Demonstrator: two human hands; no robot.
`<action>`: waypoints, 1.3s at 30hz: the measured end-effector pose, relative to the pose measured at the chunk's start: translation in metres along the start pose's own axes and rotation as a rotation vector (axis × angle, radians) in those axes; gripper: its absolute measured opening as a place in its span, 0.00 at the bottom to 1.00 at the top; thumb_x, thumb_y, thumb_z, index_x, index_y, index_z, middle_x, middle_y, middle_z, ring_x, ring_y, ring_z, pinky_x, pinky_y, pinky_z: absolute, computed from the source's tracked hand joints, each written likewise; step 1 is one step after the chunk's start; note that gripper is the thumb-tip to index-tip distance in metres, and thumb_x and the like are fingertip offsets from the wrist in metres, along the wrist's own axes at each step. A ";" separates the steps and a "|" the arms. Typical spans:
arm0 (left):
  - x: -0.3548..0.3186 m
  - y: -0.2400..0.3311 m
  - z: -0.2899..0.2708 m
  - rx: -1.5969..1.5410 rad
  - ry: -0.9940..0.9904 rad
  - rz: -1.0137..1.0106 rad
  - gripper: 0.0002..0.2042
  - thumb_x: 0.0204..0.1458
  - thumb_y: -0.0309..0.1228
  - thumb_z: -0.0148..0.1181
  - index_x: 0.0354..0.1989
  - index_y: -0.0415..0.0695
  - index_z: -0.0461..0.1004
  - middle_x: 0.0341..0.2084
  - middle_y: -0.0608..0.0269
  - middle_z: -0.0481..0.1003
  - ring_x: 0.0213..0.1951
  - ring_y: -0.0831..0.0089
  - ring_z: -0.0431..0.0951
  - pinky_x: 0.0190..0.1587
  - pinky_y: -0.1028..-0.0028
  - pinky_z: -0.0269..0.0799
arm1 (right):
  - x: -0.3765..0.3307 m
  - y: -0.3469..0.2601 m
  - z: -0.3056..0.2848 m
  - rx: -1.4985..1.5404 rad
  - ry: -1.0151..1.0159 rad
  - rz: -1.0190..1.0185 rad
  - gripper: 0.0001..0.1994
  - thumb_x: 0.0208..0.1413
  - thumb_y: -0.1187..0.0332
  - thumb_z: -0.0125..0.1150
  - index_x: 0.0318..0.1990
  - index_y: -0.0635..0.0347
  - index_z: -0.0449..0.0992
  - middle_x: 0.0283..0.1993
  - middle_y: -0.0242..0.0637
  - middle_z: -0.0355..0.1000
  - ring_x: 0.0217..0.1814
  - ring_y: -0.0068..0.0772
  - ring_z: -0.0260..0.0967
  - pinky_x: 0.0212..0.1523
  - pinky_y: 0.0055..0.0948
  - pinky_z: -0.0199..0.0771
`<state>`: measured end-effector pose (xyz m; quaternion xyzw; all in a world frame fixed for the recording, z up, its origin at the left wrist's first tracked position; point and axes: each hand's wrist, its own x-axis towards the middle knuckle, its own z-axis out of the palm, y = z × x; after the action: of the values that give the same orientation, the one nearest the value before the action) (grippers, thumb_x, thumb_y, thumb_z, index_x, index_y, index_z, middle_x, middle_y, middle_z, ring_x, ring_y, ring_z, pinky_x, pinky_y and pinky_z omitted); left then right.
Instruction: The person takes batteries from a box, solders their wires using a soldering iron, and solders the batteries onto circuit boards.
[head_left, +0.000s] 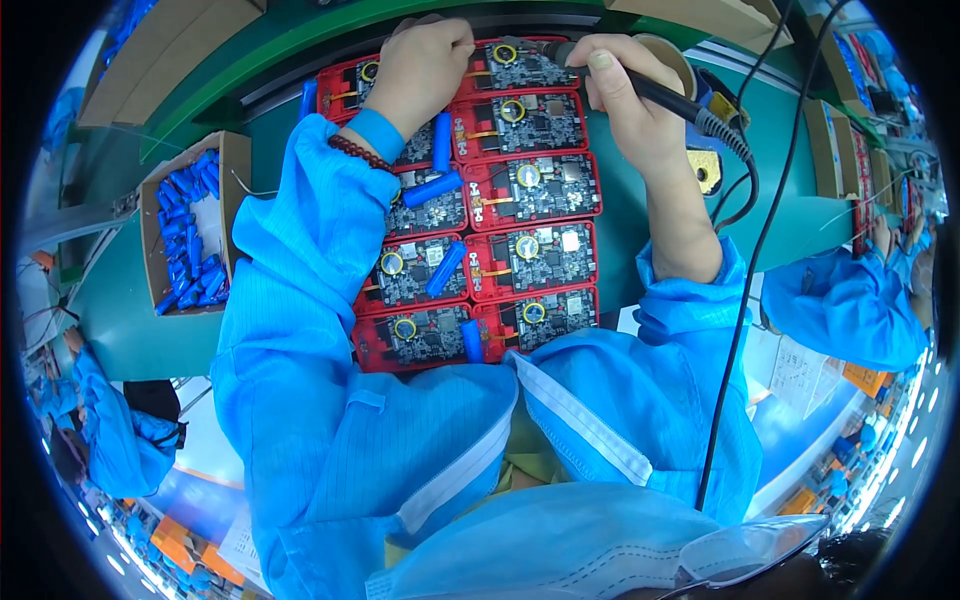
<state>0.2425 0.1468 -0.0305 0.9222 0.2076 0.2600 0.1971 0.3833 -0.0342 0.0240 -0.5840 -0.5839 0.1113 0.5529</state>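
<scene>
The right hand (625, 95) has its fingers clamped on a black soldering iron (660, 95), its tip at the top-right circuit board (520, 65) of the red tray (470, 200) on the green bench (130, 320). The left hand (420, 70) rests on that tray's far left boards, fingers curled together. Blue cylindrical cells (432, 188) lie between boards; more fill a cardboard box (190, 225) at left.

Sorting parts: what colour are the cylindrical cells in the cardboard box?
Blue cylindrical cells, clearest in the head view.

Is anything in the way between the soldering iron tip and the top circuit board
Nothing visible. The right hand holds the soldering iron with its tip at the top circuit board, while the left hand rests beside that board, left of the tip.
</scene>
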 end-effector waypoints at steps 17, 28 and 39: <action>0.000 0.003 -0.002 -0.084 0.031 0.012 0.04 0.50 0.28 0.54 0.29 0.42 0.72 0.26 0.51 0.74 0.35 0.50 0.72 0.39 0.57 0.67 | -0.010 -0.005 -0.005 0.052 0.073 0.010 0.10 0.59 0.66 0.54 0.37 0.64 0.75 0.29 0.33 0.73 0.30 0.21 0.69 0.32 0.20 0.69; -0.001 -0.001 0.002 -0.063 0.046 0.056 0.05 0.48 0.27 0.53 0.27 0.39 0.72 0.27 0.51 0.74 0.34 0.50 0.73 0.39 0.57 0.67 | -0.006 0.004 0.010 -0.013 -0.012 0.085 0.11 0.58 0.63 0.55 0.39 0.62 0.75 0.32 0.36 0.73 0.33 0.26 0.71 0.35 0.24 0.70; -0.001 -0.002 0.000 -0.053 0.073 0.107 0.04 0.48 0.25 0.52 0.27 0.39 0.71 0.25 0.49 0.74 0.32 0.49 0.73 0.36 0.56 0.67 | -0.034 -0.043 -0.034 -0.045 0.142 0.038 0.05 0.55 0.73 0.56 0.32 0.65 0.75 0.26 0.37 0.71 0.27 0.28 0.68 0.29 0.25 0.66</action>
<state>0.2411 0.1477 -0.0323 0.9164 0.1579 0.3090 0.1996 0.3754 -0.0914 0.0525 -0.6137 -0.5345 0.0667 0.5773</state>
